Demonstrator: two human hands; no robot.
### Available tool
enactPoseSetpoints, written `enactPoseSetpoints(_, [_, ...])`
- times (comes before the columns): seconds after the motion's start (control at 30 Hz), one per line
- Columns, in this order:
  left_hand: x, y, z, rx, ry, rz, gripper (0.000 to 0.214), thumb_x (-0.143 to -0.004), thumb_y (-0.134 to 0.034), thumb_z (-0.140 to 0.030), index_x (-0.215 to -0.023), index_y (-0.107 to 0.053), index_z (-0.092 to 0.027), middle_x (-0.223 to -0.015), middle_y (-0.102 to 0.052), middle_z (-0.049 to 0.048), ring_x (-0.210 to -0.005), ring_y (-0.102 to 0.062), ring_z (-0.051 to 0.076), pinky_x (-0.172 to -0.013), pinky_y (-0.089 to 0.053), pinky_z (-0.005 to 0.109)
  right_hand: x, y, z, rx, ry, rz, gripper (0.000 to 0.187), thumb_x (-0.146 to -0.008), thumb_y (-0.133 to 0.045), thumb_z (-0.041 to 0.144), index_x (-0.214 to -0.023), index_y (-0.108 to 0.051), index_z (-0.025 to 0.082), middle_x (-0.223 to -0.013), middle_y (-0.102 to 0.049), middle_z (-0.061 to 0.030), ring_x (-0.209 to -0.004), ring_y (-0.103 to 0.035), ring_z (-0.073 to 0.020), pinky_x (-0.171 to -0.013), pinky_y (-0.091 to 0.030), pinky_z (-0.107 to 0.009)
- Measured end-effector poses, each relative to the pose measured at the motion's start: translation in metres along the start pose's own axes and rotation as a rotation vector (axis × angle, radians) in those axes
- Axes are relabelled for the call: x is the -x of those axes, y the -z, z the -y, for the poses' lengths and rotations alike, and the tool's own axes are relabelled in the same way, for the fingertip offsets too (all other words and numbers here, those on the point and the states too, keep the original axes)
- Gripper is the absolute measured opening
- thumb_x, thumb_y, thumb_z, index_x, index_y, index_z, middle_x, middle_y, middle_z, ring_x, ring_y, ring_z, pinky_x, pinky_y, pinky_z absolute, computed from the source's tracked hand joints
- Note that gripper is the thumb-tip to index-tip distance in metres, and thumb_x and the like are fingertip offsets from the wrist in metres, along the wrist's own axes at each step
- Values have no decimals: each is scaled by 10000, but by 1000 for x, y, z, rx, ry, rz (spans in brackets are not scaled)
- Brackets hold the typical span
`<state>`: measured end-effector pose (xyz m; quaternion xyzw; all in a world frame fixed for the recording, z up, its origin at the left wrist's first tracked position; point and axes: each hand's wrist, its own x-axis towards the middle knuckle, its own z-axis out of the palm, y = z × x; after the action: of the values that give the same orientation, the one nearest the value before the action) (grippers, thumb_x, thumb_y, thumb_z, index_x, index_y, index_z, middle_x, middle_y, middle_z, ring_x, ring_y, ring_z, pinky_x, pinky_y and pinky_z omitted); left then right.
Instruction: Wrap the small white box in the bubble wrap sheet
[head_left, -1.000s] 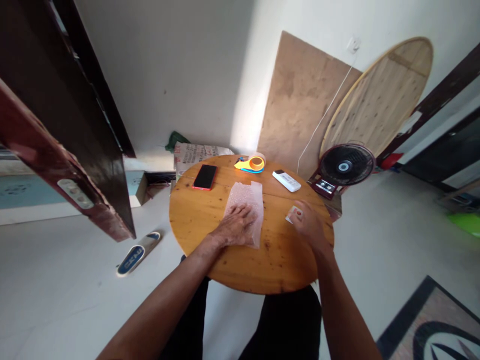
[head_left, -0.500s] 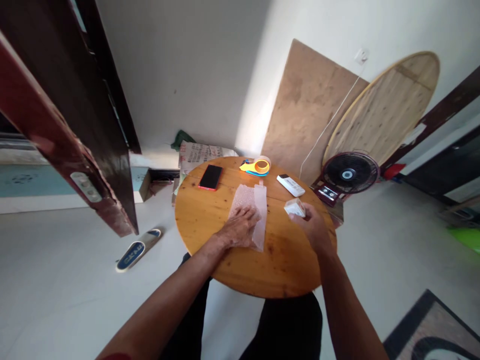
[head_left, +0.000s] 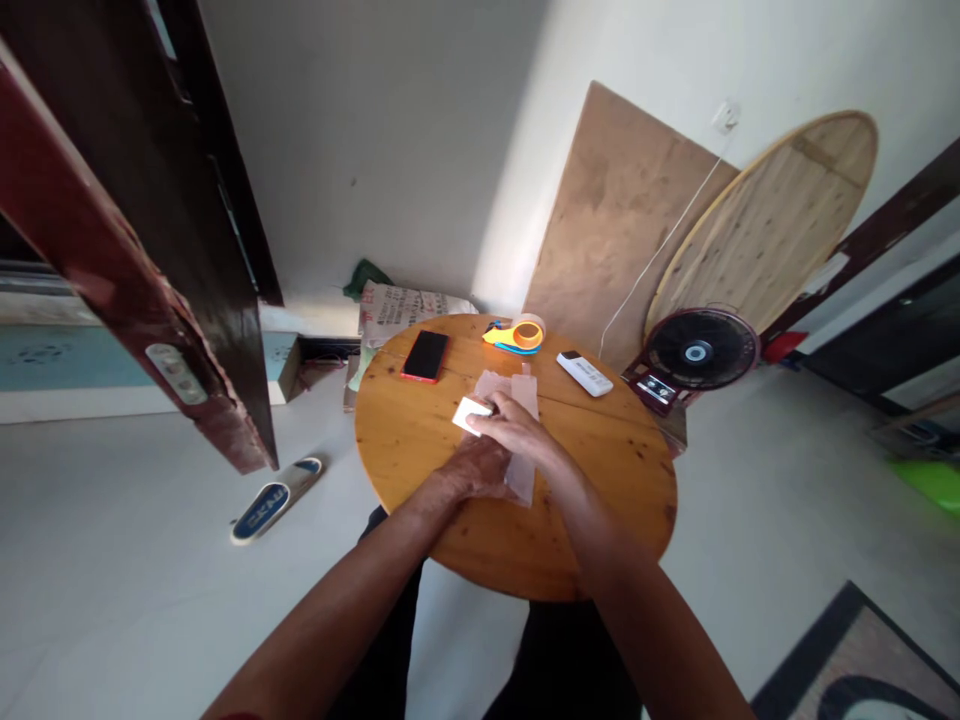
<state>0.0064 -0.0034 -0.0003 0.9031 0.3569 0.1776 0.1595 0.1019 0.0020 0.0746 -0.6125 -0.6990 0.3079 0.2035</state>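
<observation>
On the round wooden table (head_left: 615, 490), a clear bubble wrap bag (head_left: 523, 488) lies under my hands. My left hand (head_left: 472, 468) rests flat on it; its fingers are partly covered by my right hand. Crossing over above it, my right hand (head_left: 516, 428) grips a small white box (head_left: 465, 414) between thumb and fingers. The box is held over the left part of the wrap, one pale face turned up.
A phone with a red edge (head_left: 426, 356) lies at the table's left. Behind the wrap sits a yellow and blue tape dispenser (head_left: 514, 337). A white remote-like device (head_left: 585, 374) is to the right. Beyond the table stands a fan (head_left: 696, 352); a door (head_left: 142, 260) is at left.
My right hand has swung left from the table's right side, carrying the small white box over the bubble wrap and my left hand. My left hand stays on the wrap.
</observation>
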Motion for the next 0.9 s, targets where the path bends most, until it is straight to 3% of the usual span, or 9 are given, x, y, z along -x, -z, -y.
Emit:
enactPoseSetpoints(0.17, [1,-1,4,7,-70,-18,834,-664,-676,-552,-1391,-422,-231,-1467,-404,120,-1342,-363,345,-1127,-243,487,7,26,-29,36,-108,-38,333,-729,-662,465,-945,-584,223,-908,-665,-25,-831,-600,-211,-720,-438,-302])
enactPoseSetpoints(0.33, [2,-1,6,33,-67,-27,842,-699,-611,-646,-1405,-400,-238,-1508,-325,132,-1396,-248,370,-1131,-160,560,20,41,-72,-160,-22,-142,384,-754,-626,440,-1075,-575,237,-1057,-663,-28,-944,-603,-225,-812,-453,-335])
enactPoseSetpoints(0.47, [1,4,6,68,-1,-117,640,-833,-530,-465,-1396,-403,-190,-1459,-405,130,-1374,-319,290,-1137,-219,469,25,37,-97,-291,-79,-220,349,-740,-618,429,-1009,-579,209,-923,-669,-25,-834,-612,-215,-726,-473,-328])
enactPoseSetpoints(0.57, [-1,5,8,20,113,-217,419,-822,-511,-263,-1230,-559,-184,-1306,-561,101,-1277,-438,247,-1120,-257,431,26,32,-105,-332,-55,-282,341,-723,-633,423,-977,-575,204,-904,-661,-20,-801,-607,-200,-711,-474,-319])
enactPoseSetpoints(0.67, [-2,2,11,-36,182,-230,341,-774,-550,-253,-1101,-616,-186,-1225,-606,99,-1229,-471,265,-1099,-273,454,25,27,-110,-331,29,-295,349,-735,-634,426,-1005,-570,213,-925,-658,-13,-809,-608,-191,-731,-476,-316])
enactPoseSetpoints(0.8, [-2,3,11,-41,192,-222,398,-764,-572,-286,-1149,-577,-185,-1230,-598,98,-1212,-480,261,-1077,-301,437,22,17,-116,-256,112,-253,408,-743,-639,413,-1099,-547,236,-985,-667,-16,-872,-625,-204,-784,-489,-341])
enactPoseSetpoints(0.9, [-1,7,8,-36,209,-206,371,-806,-530,-293,-1163,-563,-197,-1229,-603,91,-1204,-491,243,-1075,-306,426,22,11,-119,-105,158,-259,565,-691,-693,366,-1215,-512,255,-1171,-626,-46,-1028,-596,-241,-910,-453,-397])
